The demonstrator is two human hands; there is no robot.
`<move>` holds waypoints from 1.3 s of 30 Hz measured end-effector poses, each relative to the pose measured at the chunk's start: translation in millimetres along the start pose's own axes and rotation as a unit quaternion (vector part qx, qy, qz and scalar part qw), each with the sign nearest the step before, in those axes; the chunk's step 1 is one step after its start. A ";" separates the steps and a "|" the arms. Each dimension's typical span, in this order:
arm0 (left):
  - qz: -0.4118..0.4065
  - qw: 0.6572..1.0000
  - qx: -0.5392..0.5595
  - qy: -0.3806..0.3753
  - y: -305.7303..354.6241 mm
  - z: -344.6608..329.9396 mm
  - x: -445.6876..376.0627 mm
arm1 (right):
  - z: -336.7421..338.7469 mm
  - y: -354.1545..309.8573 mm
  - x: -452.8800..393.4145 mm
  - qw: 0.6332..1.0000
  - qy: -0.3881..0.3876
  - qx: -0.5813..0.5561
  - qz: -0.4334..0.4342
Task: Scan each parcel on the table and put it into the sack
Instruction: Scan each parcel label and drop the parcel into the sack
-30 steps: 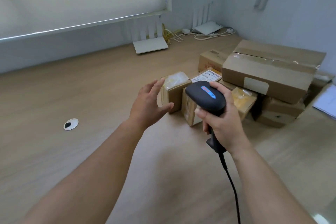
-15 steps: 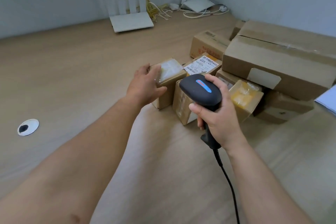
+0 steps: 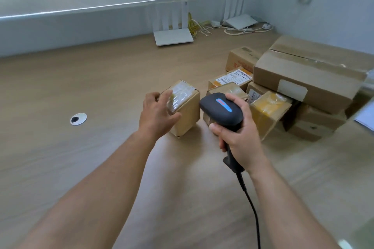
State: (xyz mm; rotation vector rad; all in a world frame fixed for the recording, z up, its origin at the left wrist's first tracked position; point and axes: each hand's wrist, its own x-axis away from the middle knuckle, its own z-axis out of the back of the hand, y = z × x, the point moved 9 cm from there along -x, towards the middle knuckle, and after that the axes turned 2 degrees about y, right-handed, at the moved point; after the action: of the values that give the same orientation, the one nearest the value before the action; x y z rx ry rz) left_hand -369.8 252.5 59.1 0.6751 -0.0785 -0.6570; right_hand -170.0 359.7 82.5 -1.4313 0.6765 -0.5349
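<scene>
Scanner (image 3: 221,110) gripped in right hand (image 3: 240,137); left hand (image 3: 156,115), fingers loosely spread, touching small box (image 3: 187,111) at scanner's nine o'clock.

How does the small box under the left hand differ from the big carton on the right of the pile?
The small brown cardboard box stands alone on the table, apart from the pile; the large brown cardboard carton lies on top of other parcels. The small box has wrinkled clear tape over its top; the large carton bears a blank white patch on its side. The left hand touches the small box; nothing touches the carton. Both are taped cardboard.
</scene>
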 end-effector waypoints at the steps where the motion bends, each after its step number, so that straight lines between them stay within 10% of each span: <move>1: 0.007 1.000 0.000 0.009 -1.0 6.3 12.1 | -1.6 -2.4 8.5 1.000 -0.009 -0.006 0.001; 23: 0.212 0.961 -0.001 0.178 -61.1 100.9 298.1 | -72.1 -14.9 185.0 0.975 -0.216 -0.058 0.001; 39: 0.459 0.860 0.115 0.193 -167.9 132.1 415.3 | -151.7 -29.2 233.5 0.962 -0.271 -0.041 -0.001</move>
State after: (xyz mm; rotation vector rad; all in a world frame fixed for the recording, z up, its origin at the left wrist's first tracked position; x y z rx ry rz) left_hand -165.4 -163.9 4.2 0.8860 -0.0961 0.4248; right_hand -110.0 86.3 85.9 -1.5652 0.2594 -0.0998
